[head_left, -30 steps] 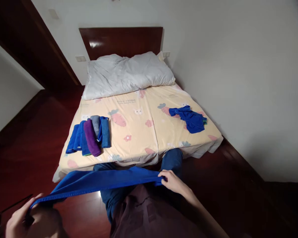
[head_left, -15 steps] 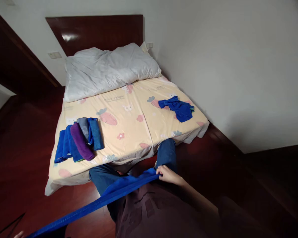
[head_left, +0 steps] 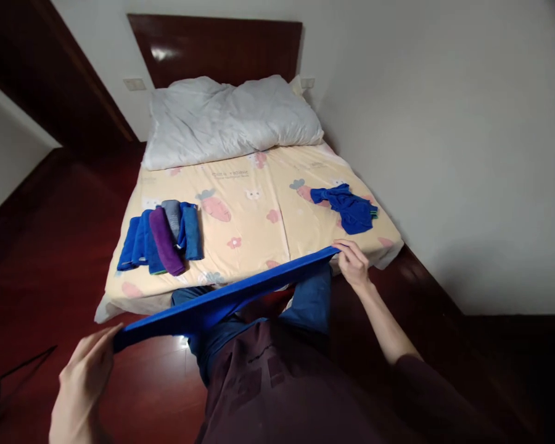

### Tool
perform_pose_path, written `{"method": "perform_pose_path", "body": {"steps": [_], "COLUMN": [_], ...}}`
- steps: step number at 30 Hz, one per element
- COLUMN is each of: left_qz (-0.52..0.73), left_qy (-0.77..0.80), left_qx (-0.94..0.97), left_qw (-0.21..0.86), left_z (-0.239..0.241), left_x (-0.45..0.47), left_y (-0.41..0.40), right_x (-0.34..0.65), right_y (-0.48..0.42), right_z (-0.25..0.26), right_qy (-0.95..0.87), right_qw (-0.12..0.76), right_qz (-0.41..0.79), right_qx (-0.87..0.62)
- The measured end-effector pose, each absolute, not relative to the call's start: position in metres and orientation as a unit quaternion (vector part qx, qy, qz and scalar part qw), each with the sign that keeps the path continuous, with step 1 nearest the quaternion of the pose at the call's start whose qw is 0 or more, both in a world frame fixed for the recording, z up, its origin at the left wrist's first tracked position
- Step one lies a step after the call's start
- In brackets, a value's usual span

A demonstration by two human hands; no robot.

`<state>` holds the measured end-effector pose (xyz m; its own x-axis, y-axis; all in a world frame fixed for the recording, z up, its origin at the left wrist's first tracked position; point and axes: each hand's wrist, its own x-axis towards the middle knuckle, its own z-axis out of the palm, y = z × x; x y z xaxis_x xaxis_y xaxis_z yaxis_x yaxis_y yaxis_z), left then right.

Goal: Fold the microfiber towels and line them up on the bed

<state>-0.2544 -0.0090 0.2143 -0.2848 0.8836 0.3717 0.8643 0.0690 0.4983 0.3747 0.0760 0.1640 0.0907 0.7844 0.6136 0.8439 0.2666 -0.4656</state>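
Observation:
A blue towel [head_left: 231,290] is stretched between my hands over my lap, in front of the bed's near edge. My left hand [head_left: 86,370], at lower left, pinches one end of it. The other end is gripped by my right hand [head_left: 351,262], close to the bed's front edge on the right. Several rolled or folded towels lie side by side on the left of the bed, among them a purple towel [head_left: 166,243], a grey towel [head_left: 171,217] and blue ones [head_left: 192,231]. A crumpled blue towel [head_left: 349,209] rests on the bed's right side.
The bed [head_left: 254,231] has a cream sheet with a carrot and rabbit print. A white quilt [head_left: 235,123] lies across its head, against a dark wooden headboard [head_left: 222,49]. A wall [head_left: 444,154] runs along the right. A thin dark stand [head_left: 23,367] is at lower left.
Both hands have risen, lifting the blue towel and pulling it taut. My left hand has come into full view from the lower left. The view has shifted slightly.

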Motion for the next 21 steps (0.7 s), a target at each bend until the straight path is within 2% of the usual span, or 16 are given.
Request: {"method": "perform_pose_path", "body": {"steps": [3, 9, 12, 17, 19, 21], "left_qz": [0.251, 0.209, 0.182, 0.095, 0.118, 0.168], "left_qy": [0.730, 0.728, 0.726, 0.760, 0.752, 0.744], "left_qx": [0.635, 0.650, 0.659, 0.642, 0.649, 0.644], "left_qw": [0.016, 0.060, 0.075, -0.022, -0.009, 0.052], "left_z": [0.202, 0.157, 0.152, 0.191, 0.212, 0.229], "left_x": [-0.268, -0.300, -0.295, -0.255, -0.245, -0.243], "left_y": [0.006, 0.027, 0.021, -0.007, -0.016, -0.019], "right_x": [0.394, 0.425, 0.439, 0.465, 0.477, 0.489], "right_y": [0.081, 0.059, 0.040, 0.020, 0.015, 0.011], "right_z": [0.176, 0.192, 0.197, 0.213, 0.223, 0.233], "right_qy": [-0.681, -0.706, -0.684, -0.584, -0.540, -0.497], "right_qw": [0.426, 0.372, 0.352, 0.246, 0.216, 0.231], "right_qz": [-0.074, -0.077, -0.065, 0.126, 0.212, 0.275], "right_qx": [-0.591, -0.597, -0.635, -0.763, -0.785, -0.790]}}
